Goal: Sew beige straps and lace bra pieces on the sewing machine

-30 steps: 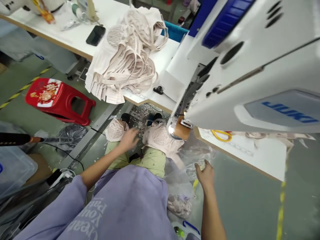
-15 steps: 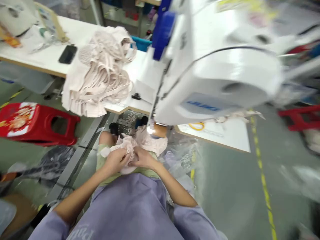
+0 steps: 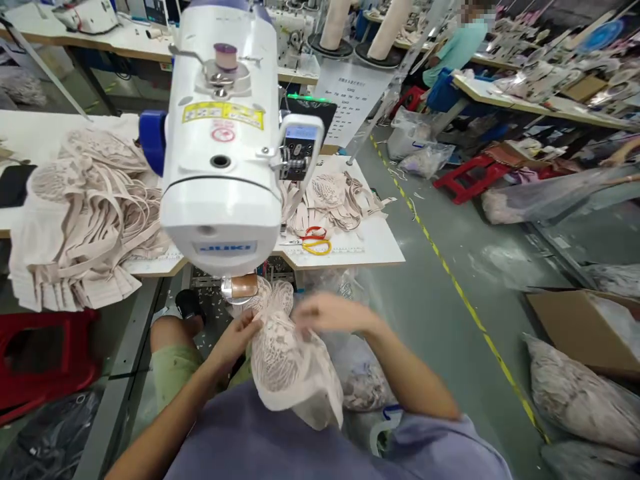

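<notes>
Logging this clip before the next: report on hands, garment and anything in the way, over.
Left hand pinching garment. Right hand blurred at its other side, grip unclear. Garment in front of torso; machine close beyond, nothing seen blocking hands.

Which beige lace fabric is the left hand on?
The beige lace piece in front of the purple shirt, pinched by the left hand. The large heap lies left of the sewing machine, the small heap right of it, by the scissors.

Right hand (image 3: 330, 312) a blur — perhaps against the lace garment (image 3: 281, 353) — and black phone (image 3: 15, 186) cropped at left edge.
</notes>
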Demonstrator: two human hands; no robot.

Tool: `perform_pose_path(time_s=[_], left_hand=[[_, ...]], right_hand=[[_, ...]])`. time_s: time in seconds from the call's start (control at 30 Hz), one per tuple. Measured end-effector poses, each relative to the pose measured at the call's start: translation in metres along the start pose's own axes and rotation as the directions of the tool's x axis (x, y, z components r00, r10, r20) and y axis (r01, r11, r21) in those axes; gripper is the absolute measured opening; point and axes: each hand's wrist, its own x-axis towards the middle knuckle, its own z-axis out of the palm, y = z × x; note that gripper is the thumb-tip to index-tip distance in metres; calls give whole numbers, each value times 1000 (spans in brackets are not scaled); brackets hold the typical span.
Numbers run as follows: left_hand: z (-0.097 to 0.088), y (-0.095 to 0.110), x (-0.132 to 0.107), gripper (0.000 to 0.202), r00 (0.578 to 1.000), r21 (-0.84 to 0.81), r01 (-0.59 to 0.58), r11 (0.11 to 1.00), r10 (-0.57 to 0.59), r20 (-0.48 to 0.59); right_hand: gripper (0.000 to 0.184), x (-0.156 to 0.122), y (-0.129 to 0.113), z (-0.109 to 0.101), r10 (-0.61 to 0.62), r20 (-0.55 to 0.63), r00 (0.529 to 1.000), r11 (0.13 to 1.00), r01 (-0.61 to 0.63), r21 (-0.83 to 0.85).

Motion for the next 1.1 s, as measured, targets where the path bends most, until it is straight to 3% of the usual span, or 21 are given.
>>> perform_pose_path(time_s=[0.03,0.1,0.13,0.2,0.3,0.4,0.57,0.73,0.8,0.83,0.87,0.93,1.0,1.07,1.1], left_hand=[[-2,2,-3,47,1000,25,-2,1000,2,-8],[-3,7,-11,49,1000,105,-15,994,15,-6],[-2,9,-15,49,999,156,-33,987,34,-4],[1,13,-25,47,995,261,-91,961,97,-10],[4,20,-37,44,981,395,-151,906,186,-52],[3,25,-46,42,967,480,-168,861,237,-88],[3,29,-47,39,958,528,-201,825,279,-70],[0,23,-44,28,951,558,-190,808,292,-99],[-3,23,-44,29,944,568,-164,807,296,-147],[-4,23,-45,35,938,577,-157,802,304,-167],[-6,25,-47,37,930,589,-164,792,323,-175],[-7,32,-50,34,912,610,-202,766,374,-167],[-5,42,-55,31,897,608,-234,759,410,-166],[-2,53,-58,34,904,587,-274,762,413,-114],[1,57,-60,38,910,578,-303,758,410,-61]], right_hand=[[32,19,12,-20,83,-253,964,996,-87,-6],[30,66,34,-63,169,-669,724,970,-243,-18],[29,92,43,-84,167,-746,645,964,-267,-15],[26,139,56,-120,179,-817,548,954,-301,7],[16,186,67,-150,233,-840,490,936,-348,56],[9,200,76,-156,258,-849,462,929,-358,88],[11,184,84,-151,223,-889,400,951,-288,109],[15,156,68,-140,211,-919,333,977,-110,184],[18,139,58,-122,251,-907,338,963,7,269],[17,128,53,-109,291,-885,362,930,110,351],[17,116,48,-92,340,-849,405,860,230,455],[24,90,37,-51,412,-723,555,601,431,673],[35,65,23,-5,408,-570,713,390,429,815],[46,46,10,37,374,-419,827,324,306,895],[50,39,4,56,368,-379,849,328,263,908]])
